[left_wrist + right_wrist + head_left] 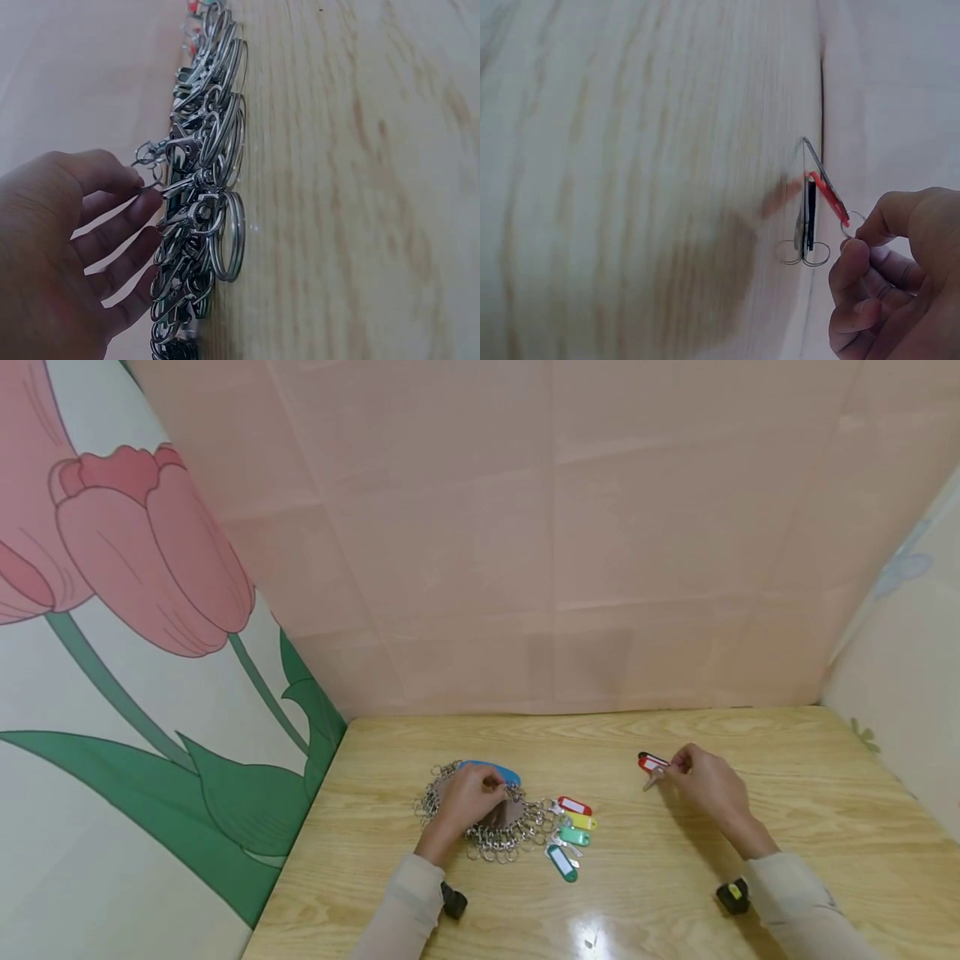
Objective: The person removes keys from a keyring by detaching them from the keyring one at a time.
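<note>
A round key holder (517,814) with a blue part (510,774) is fringed by many metal clasps and split rings (229,232). Over its middle, my left hand (467,797) pinches one small split ring (155,175) between thumb and index finger; the other fingers bend beside the clasps. To the right, my right hand (711,785) pinches the ring (853,223) of a red key tag (652,764). A key (654,778) hangs by that red tag. Close behind it lies a black key tag (812,217) with its own ring.
Right of the holder, red (575,806), yellow (581,821), light green (574,836) and dark green (562,863) key tags lie with keys. The wooden table (337,860) meets a pink back wall (450,610) and a tulip-printed side panel (165,552).
</note>
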A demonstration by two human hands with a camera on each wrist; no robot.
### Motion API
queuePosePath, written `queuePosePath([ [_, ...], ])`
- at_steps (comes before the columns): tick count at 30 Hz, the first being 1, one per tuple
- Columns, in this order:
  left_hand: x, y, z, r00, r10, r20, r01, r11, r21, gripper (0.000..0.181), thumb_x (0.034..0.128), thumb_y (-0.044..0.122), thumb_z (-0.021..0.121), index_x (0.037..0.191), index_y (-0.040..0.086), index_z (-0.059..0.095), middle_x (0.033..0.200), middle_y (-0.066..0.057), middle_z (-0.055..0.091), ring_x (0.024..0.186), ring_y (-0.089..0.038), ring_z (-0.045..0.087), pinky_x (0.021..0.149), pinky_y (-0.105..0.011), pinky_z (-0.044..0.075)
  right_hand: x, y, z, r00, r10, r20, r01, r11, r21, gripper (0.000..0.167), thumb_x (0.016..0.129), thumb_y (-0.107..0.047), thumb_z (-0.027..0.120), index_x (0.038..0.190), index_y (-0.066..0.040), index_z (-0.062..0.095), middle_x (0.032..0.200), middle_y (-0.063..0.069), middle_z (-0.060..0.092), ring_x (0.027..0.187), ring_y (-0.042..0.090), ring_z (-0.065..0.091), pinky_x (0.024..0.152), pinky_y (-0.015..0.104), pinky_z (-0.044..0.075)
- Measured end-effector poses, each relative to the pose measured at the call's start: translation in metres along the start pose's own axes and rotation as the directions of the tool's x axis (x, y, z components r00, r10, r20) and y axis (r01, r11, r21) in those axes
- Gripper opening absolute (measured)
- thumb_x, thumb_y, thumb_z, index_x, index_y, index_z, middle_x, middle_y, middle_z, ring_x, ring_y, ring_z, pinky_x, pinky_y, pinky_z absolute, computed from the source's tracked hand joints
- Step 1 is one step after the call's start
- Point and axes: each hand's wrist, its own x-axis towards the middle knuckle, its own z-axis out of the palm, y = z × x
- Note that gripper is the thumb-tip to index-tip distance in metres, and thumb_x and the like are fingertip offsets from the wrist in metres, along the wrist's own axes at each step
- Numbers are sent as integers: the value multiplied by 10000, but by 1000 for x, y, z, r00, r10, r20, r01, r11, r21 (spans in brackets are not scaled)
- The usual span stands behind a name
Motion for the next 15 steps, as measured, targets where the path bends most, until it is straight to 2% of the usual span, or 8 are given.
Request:
queuePosePath([
  [5, 0, -4, 1, 999, 33, 11, -34, 999, 28, 86, 1000, 185, 749, 1009, 149, 827, 939, 37, 788, 815, -56, 687, 741, -232, 567, 1, 4, 1, 1000, 13, 13, -13, 1000, -13, 208, 991, -266, 664, 1048, -66, 672, 936, 119, 724, 749, 230, 615, 571, 339, 408],
  [15, 1, -5, 3, 1000, 10, 23, -11, 998, 62, 64, 991, 192, 759, 973, 183, 820, 929, 43, 784, 820, -73, 684, 758, -258, 565, 0, 6, 4, 999, 17, 27, -16, 999, -39, 200, 987, -228, 620, 1051, -45, 670, 947, 140, 716, 763, 248, 616, 568, 357, 410],
])
